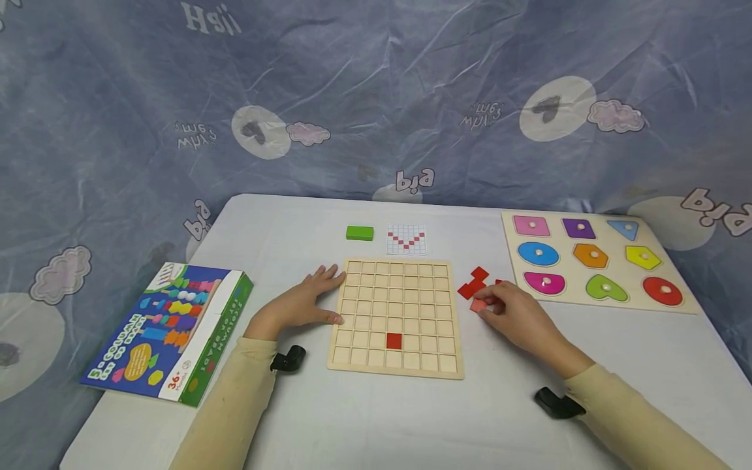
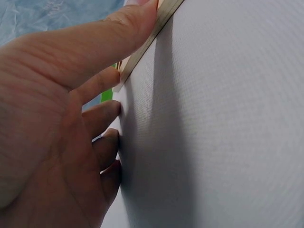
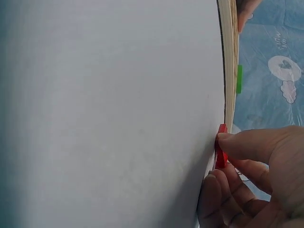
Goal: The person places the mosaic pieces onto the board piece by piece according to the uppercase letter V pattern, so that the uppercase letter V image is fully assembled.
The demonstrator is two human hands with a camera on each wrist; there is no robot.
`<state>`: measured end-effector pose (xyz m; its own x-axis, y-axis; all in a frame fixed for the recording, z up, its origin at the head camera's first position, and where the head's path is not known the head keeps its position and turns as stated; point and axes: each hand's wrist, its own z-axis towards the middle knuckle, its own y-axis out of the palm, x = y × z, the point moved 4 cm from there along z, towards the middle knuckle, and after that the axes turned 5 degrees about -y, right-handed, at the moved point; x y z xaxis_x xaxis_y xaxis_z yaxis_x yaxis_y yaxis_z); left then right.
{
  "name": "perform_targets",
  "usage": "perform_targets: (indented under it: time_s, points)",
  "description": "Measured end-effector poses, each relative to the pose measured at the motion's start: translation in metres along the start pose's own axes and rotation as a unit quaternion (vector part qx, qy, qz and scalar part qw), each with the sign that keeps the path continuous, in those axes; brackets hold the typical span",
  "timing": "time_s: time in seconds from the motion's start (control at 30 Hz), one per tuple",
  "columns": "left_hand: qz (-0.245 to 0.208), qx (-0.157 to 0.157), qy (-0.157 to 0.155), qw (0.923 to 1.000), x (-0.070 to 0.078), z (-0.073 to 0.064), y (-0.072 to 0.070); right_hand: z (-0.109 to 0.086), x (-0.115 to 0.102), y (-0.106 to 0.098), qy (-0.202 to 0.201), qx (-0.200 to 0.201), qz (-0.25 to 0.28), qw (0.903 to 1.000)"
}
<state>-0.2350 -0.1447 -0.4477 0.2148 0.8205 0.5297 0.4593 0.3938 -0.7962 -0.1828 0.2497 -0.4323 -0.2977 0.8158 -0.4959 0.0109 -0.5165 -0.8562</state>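
Observation:
A square wooden grid board (image 1: 380,294) lies on the table, with one red square tile (image 1: 394,341) in a cell near its front edge. My left hand (image 1: 301,301) is spread at the board's left side, thumb and index fingertip touching the edge; in the left wrist view the thumb (image 2: 128,28) lies along the wooden rim. Right of the board, my right hand (image 1: 517,316) pinches a red square tile (image 1: 478,305) between thumb and fingers. That tile shows as a red piece (image 3: 222,147) in the right wrist view. More loose red tiles (image 1: 472,288) lie just beyond these fingertips, partly overlapping.
Behind the board are a green block (image 1: 360,233) and a small pattern card (image 1: 407,239) with red squares in a V. A shape puzzle board (image 1: 634,301) with knobbed pieces stands at the back right. At the left lies a toy box (image 1: 170,326). Patterned cloth hangs behind.

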Motion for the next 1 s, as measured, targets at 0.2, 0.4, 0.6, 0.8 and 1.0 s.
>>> perform_targets:
  time_s: [0.2,0.4,0.6,0.8,1.0]
  points:
    - [-0.001,0.0,0.001,1.0,0.0002,0.0,-0.0005,-0.0011,0.0016,-0.0009,-0.006,-0.006,0.015,0.9999]
    - [-0.003,0.0,0.004,1.0,0.0004,-0.0002,-0.001,-0.0013,0.0022,-0.0001,-0.013,-0.022,0.017,0.9995]
    - [-0.004,0.0,0.007,1.0,0.0001,-0.0003,-0.0009,-0.0026,0.0016,-0.0003,-0.016,-0.031,0.017,0.9992]
    - [-0.004,-0.002,0.001,1.0,-0.0002,0.0002,-0.0007,-0.0029,0.0012,-0.0012,-0.021,-0.032,0.018,0.9991]
    - [-0.005,-0.003,-0.001,1.0,0.001,-0.0006,-0.0018,-0.0037,0.0012,0.0,-0.024,-0.032,0.016,0.9991]
